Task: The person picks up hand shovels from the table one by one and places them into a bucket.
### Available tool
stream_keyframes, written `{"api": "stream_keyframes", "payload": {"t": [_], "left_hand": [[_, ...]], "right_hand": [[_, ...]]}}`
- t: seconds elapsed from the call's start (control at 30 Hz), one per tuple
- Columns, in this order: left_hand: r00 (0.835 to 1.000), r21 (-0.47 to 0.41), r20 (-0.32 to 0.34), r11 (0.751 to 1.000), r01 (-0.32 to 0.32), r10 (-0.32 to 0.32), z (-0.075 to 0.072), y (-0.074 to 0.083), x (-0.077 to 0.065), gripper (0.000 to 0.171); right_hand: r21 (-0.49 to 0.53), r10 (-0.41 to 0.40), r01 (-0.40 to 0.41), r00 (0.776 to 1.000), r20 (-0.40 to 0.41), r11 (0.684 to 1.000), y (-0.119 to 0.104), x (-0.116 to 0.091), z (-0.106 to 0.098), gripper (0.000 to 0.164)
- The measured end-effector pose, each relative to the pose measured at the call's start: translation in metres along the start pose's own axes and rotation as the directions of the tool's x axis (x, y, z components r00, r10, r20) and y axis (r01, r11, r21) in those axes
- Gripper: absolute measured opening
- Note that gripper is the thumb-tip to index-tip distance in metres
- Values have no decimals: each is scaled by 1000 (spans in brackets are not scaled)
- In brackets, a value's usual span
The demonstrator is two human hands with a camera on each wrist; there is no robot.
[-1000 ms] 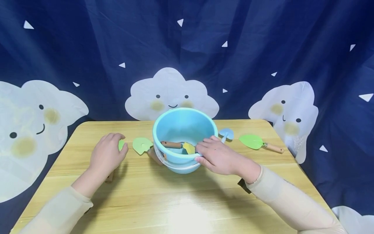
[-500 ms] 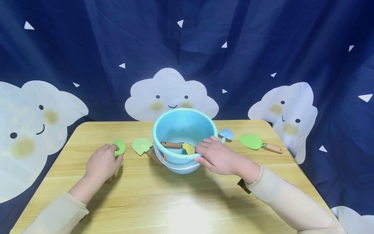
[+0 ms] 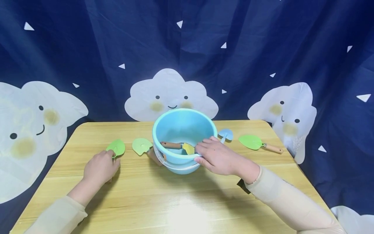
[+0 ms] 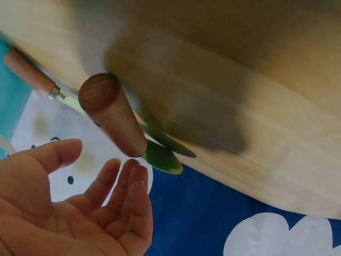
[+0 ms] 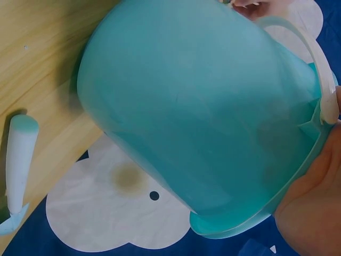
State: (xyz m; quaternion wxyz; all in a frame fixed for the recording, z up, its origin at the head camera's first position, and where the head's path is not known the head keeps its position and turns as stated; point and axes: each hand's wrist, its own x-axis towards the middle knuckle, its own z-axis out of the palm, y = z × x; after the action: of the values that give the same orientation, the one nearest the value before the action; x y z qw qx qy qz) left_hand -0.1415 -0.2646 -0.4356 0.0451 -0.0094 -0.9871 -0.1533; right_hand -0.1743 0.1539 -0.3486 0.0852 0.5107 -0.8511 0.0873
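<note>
My left hand [image 3: 100, 167] is over the handle of a green toy trowel [image 3: 117, 147], whose blade shows past the fingers. In the left wrist view, the fingers [image 4: 133, 197] are spread and loosely bent beside the trowel's brown wooden handle [image 4: 120, 128], with a gap between. A light-blue bucket [image 3: 170, 158] stands mid-table. My right hand [image 3: 220, 156] grips its near right rim, thumb outside and fingers over the edge. Inside the bucket lies a small yellow tool with a brown handle [image 3: 171, 145]. The right wrist view shows the bucket's side wall [image 5: 176, 101].
Left of the bucket lies a pale-green shovel [image 3: 141, 146], its handle running toward the bucket. A blue shovel [image 3: 226, 134] is behind my right hand, partly hidden. Farther right rests a leaf-shaped green trowel [image 3: 251, 142]. A dark-blue curtain [image 3: 181, 48] hangs behind the wooden table [image 3: 140, 201].
My left hand has moved back toward me and lower over the trowel's handle, uncovering more of the green blade. The right hand and the bucket have stayed in place.
</note>
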Motion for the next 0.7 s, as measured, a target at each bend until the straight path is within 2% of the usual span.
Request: {"api": "stream_keyframes", "payload": {"t": [0.27,0.7], "left_hand": [[998,1,49,999,35,-35,1,-3,-6,24],[983,17,142,993,113,-115,4,-8,-10,31]], "right_hand": [[-2,-3,3,1000,-5,1000,0,0,1,28],[-2,-4,4,1000,-13,1000,2,-1,3,30]]}}
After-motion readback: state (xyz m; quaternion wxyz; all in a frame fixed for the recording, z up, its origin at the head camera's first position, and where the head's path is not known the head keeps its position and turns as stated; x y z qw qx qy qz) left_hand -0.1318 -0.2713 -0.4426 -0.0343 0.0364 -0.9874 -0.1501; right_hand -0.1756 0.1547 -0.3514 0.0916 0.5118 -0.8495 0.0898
